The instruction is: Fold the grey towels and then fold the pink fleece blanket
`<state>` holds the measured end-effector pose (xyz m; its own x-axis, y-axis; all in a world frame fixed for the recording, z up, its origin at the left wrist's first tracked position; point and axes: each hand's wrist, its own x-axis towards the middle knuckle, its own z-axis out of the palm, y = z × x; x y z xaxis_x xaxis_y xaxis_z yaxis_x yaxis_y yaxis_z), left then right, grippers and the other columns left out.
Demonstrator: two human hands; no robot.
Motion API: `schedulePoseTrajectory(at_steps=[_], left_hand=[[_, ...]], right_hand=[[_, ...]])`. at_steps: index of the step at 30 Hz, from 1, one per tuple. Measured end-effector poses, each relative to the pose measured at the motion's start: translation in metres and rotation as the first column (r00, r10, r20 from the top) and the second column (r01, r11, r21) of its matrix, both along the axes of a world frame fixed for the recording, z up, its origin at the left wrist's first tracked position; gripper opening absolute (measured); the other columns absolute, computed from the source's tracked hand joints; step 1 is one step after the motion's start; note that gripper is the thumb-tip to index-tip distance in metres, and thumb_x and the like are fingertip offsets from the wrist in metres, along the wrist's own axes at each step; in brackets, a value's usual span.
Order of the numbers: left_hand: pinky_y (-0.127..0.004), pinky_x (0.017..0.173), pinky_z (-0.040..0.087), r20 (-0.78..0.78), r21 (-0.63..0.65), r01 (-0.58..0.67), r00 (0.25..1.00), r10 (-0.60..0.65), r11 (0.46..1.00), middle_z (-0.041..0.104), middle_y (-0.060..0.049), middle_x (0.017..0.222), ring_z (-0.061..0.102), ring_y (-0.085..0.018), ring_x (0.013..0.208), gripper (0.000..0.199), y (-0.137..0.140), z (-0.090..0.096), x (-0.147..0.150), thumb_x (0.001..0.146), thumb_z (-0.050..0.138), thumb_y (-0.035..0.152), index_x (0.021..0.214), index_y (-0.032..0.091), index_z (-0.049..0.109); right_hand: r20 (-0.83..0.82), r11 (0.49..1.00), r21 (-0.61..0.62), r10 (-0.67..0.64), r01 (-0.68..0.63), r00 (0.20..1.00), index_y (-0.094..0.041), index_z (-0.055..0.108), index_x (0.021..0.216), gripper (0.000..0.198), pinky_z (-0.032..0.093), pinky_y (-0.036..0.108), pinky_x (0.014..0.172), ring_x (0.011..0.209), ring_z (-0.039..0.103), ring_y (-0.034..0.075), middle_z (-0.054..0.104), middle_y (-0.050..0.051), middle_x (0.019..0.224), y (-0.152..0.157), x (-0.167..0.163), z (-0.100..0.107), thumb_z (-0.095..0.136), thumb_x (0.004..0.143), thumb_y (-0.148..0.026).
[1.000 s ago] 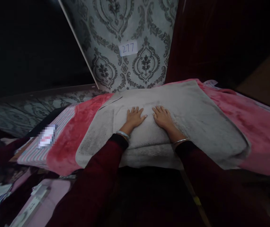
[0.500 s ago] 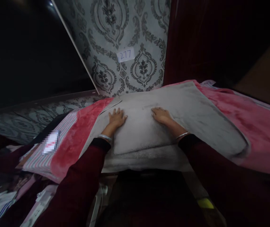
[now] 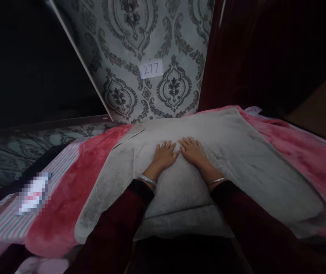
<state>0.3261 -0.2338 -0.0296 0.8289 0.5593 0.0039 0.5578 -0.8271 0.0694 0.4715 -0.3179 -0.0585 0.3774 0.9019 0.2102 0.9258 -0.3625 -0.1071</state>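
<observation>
Grey cloth: And here it is, the grey plush cloth (image 3: 254,171), spread wide over the pink blanket (image 3: 66,201), with a crease across its near part, between the two forearms.
Left hand: Palm down on the middle of the grey cloth goes the left hand (image 3: 163,156), fingers stretched out and slightly parted, pressed flat on the pile.
Right hand: Just beside it, also on the middle of the grey cloth, lies the right hand (image 3: 193,151), palm down, fingers extended and fanned a little; the two thumbs nearly meet.
Wrists: A silvery bangle on each, one (image 3: 147,180) at the left, one (image 3: 217,181) at the right, both above the grey cloth, with dark red sleeves (image 3: 114,224) behind them.
Flap: Look at the far left corner of the grey cloth, where a small folded edge (image 3: 130,137) lies over.
Pink and stripes: Pink shows on both sides of the grey cloth; farther out to its left comes a striped cloth (image 3: 8,226), bearing a pixelated white item, too masked to tell.
Wall: Beyond the grey cloth's far edge stands patterned wallpaper (image 3: 173,85), wearing a paper tag (image 3: 151,68) marked 277.
Flanks: A dark screen (image 3: 31,64) rises beyond the cloth to the left, a dark red panel (image 3: 237,49) beyond it to the right.
</observation>
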Motion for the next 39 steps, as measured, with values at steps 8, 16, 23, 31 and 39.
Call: schedulePoseTrajectory(at_steps=[8,16,23,31,39], left_hand=[[-0.059,0.127,0.022,-0.06,0.041,-0.234,0.97,0.236,0.971,0.031,-0.011,0.171,0.023,-0.029,0.16,0.064,0.034,0.009,-0.088,0.106,0.025,0.052,0.162,0.023,0.035],[-0.061,0.128,0.02,-0.067,0.13,-0.345,0.932,0.355,0.93,0.019,-0.013,0.174,0.014,-0.034,0.162,0.067,-0.008,0.035,-0.129,0.105,0.031,0.049,0.163,0.016,0.034],[-0.059,0.13,0.014,-0.011,0.077,0.096,0.995,-0.095,0.992,0.022,-0.011,0.174,0.015,-0.03,0.162,0.071,-0.118,-0.003,-0.094,0.104,0.037,0.057,0.165,0.023,0.03],[-0.061,0.129,0.015,0.064,0.034,-0.121,0.991,0.119,0.992,0.024,-0.02,0.171,0.019,-0.035,0.161,0.074,-0.11,-0.016,-0.146,0.101,0.048,0.055,0.162,0.014,0.037],[-0.046,0.113,0.048,0.563,-0.668,-0.145,0.543,0.623,0.73,0.061,-0.019,0.147,0.061,-0.032,0.134,0.072,-0.042,-0.025,-0.2,0.087,0.072,0.036,0.153,0.016,0.049]], right_hand=[[-0.007,1.0,-0.007,-0.012,0.012,1.0,-0.027,0.05,0.157,0.055,0.033,0.055,0.121,0.15,0.039,0.029,0.045,0.005,0.163,0.002,-0.003,0.0,0.03,0.106,-0.029],[-0.15,0.999,-0.038,-0.023,0.017,0.988,-0.022,0.042,0.162,0.057,0.029,0.058,0.123,0.155,0.03,0.031,0.036,0.011,0.168,-0.016,-0.006,0.024,0.031,0.106,-0.033],[-0.021,0.997,-0.01,0.071,-0.071,0.997,-0.028,0.038,0.163,0.059,0.029,0.063,0.121,0.157,0.025,0.035,0.029,0.008,0.171,-0.071,-0.04,0.003,0.03,0.108,-0.045],[-0.01,0.998,0.013,0.056,-0.056,0.998,-0.026,0.041,0.162,0.058,0.028,0.06,0.122,0.156,0.028,0.033,0.033,0.007,0.169,-0.079,-0.044,-0.008,0.032,0.107,-0.043],[-0.225,0.978,0.064,-0.179,0.198,0.958,-0.021,0.046,0.159,0.061,0.033,0.055,0.121,0.154,0.031,0.037,0.036,0.013,0.167,-0.076,-0.016,0.0,0.048,0.102,-0.042]])
